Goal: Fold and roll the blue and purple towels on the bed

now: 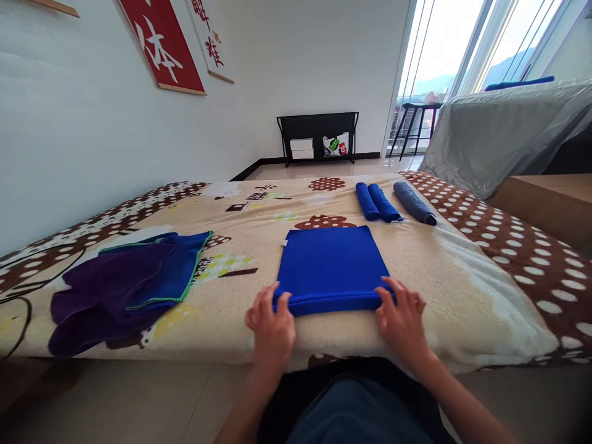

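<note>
A blue cloth [330, 262] lies flat on the patterned bed blanket [245, 333], its near edge rolled into a thin fold. My left hand [272, 317] grips the left end of that fold, fingers on top and thumb at the near side. At the right end my right hand [401, 311] pinches the same fold between thumb and fingers. A small white tag sticks out at the cloth's upper left corner.
Two blue rolls [374, 202] and a grey-blue roll [413, 202] lie at the bed's far right. Purple cloths [111, 277] and a green-edged blue cloth [185, 265] are heaped at left. Beyond stand a black rack [318, 128], a stool [419, 108] and plastic-covered furniture [504, 129].
</note>
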{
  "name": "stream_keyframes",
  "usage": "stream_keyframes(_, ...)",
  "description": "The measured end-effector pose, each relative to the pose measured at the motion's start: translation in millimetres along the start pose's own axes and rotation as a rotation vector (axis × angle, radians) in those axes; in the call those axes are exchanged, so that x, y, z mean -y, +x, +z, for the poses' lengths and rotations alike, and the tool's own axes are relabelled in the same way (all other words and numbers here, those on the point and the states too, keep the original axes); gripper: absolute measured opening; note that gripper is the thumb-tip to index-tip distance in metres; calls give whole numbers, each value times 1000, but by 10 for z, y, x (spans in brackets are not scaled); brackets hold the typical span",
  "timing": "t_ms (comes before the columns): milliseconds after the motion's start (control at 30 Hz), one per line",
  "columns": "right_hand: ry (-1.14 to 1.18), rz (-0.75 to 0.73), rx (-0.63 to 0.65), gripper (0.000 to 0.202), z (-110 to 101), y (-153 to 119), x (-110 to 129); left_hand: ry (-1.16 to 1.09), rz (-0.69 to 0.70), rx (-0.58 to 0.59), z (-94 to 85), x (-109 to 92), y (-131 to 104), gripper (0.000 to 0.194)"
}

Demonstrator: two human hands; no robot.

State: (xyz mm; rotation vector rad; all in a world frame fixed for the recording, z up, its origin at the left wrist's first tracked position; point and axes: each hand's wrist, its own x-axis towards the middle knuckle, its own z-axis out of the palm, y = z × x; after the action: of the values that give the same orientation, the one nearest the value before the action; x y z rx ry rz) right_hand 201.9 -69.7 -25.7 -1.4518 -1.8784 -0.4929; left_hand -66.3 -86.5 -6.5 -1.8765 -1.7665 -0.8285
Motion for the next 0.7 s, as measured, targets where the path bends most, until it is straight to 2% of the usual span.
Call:
stream_keyframes(100,250,-138,81,35,90,2,311,-206,301,79,99,-317,14,34)
stream_keyframes(200,330,-147,170,33,148,54,426,-288,408,184,169,-429,74,32)
stream_keyframes(267,297,-156,197,28,155,114,402,-261,423,239,173,-413,132,31)
stream_keyframes(467,234,-316,335,21,85,286,226,-137,554,390,95,-281,331,23)
stream_keyframes(567,222,-327,355,20,66,301,160,-116,587,410,97,-212,384,25)
stream_keyframes(700,165,-299,325,24,78,269,34,-122,559,391,118,-42,387,26)
